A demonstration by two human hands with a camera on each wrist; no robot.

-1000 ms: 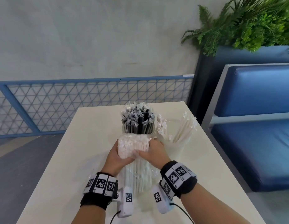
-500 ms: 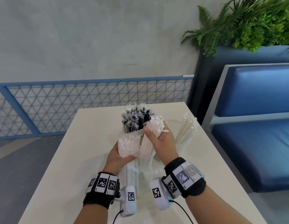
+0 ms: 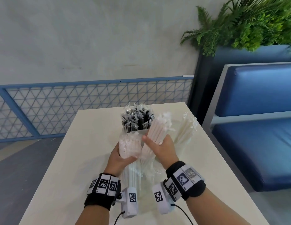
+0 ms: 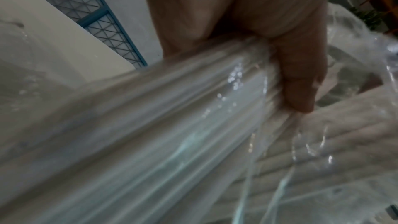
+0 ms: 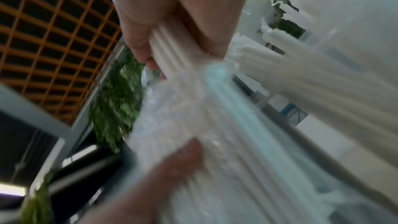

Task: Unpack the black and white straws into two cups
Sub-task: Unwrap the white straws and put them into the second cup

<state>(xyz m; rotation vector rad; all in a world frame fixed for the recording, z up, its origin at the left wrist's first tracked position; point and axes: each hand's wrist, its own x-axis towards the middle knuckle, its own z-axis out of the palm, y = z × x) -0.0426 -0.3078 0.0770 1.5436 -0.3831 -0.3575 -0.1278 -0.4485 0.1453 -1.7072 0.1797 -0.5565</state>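
Note:
My left hand (image 3: pixel 120 155) grips a clear plastic bag of white straws (image 3: pixel 129 147) near its top, standing on the table. My right hand (image 3: pixel 161 147) holds a bunch of white straws (image 3: pixel 158 129) lifted partly out of that bag, tilted up to the right. Behind them a clear cup holds wrapped black straws (image 3: pixel 137 118). To the right a second clear cup (image 3: pixel 180 143) holds a few white straws (image 3: pixel 187 129). In the left wrist view my thumb (image 4: pixel 301 81) presses the bag of white straws (image 4: pixel 172 134). In the right wrist view my fingers (image 5: pixel 137 37) curl round the white straw bunch (image 5: pixel 172 52).
The cream table (image 3: pixel 76 151) ends at a blue mesh railing (image 3: pixel 60 109) behind. A blue padded bench (image 3: pixel 255 127) stands on the right, with a planter of green plants (image 3: pixel 247 21) at the far right corner.
My right hand took a bunch of white straws from the bag and raised it up and to the right. The left hand kept hold of the bag.

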